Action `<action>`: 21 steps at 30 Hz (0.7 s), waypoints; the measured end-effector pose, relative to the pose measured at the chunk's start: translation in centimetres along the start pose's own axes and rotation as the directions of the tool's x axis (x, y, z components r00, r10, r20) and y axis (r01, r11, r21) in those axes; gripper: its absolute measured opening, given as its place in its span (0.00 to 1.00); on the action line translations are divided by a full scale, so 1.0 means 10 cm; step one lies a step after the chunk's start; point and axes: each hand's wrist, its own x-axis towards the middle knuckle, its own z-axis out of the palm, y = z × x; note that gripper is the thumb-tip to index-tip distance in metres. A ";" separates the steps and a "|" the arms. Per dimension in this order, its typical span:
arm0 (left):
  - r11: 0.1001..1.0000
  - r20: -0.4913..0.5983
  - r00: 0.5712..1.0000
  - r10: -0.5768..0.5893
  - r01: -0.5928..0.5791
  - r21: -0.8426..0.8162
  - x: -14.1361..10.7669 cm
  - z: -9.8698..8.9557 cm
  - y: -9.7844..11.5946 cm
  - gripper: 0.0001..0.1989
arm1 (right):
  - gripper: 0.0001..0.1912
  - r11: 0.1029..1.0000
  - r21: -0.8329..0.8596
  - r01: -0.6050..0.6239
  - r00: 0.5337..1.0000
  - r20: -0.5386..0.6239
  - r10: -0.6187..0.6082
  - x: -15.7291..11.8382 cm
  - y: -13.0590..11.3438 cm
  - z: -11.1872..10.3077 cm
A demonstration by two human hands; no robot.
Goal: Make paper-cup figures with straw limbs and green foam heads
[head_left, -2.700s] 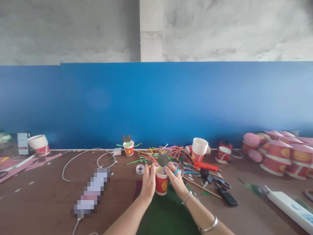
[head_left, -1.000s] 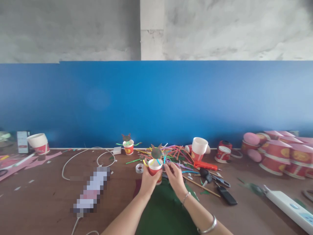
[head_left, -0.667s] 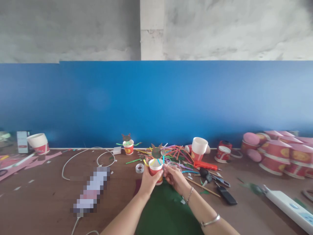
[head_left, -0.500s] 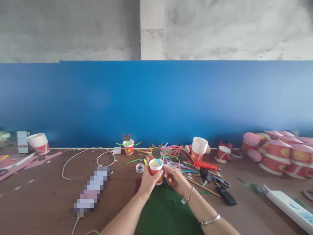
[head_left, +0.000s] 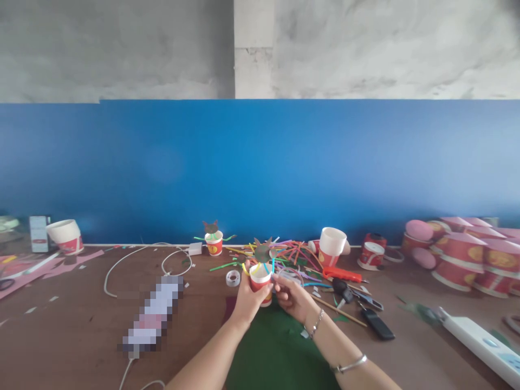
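My left hand (head_left: 248, 298) is wrapped round a red and white paper cup (head_left: 260, 275), upright above a dark green sheet (head_left: 280, 346). A dark paper head with pointed ears (head_left: 262, 252) rises from the cup, and a yellow strip bends out on its left. Fingers of my right hand (head_left: 293, 295) pinch a blue strip (head_left: 273, 265) at the cup's right rim. A similar finished-looking cup figure (head_left: 214, 244) with green arms stands further back, left of the held cup.
Colourful sticks (head_left: 298, 252), a tape roll (head_left: 233, 278), a red glue gun (head_left: 342, 274) and keys (head_left: 377, 323) lie around my hands. Stacked cups (head_left: 332, 246) stand behind. At right are pink-topped cups (head_left: 461, 252) and a power strip (head_left: 481, 346); at left, a blurred phone (head_left: 152, 314) with a cable.
The view has shifted very slightly. Both hands keep their places at the cup, and the paper head tilts a little differently.
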 end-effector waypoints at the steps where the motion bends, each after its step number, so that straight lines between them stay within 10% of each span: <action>1: 1.000 0.005 1.000 -0.002 0.002 -0.003 -0.01 0.01 0.01 0.43 | 0.13 1.000 -0.001 0.002 1.000 0.003 -0.002 0.00 0.00 0.00; 21: 0.984 0.031 0.996 -0.086 0.090 -0.152 0.01 -0.01 0.00 0.43 | 0.16 0.911 -0.314 0.267 0.961 0.017 -0.276 0.00 -0.02 0.01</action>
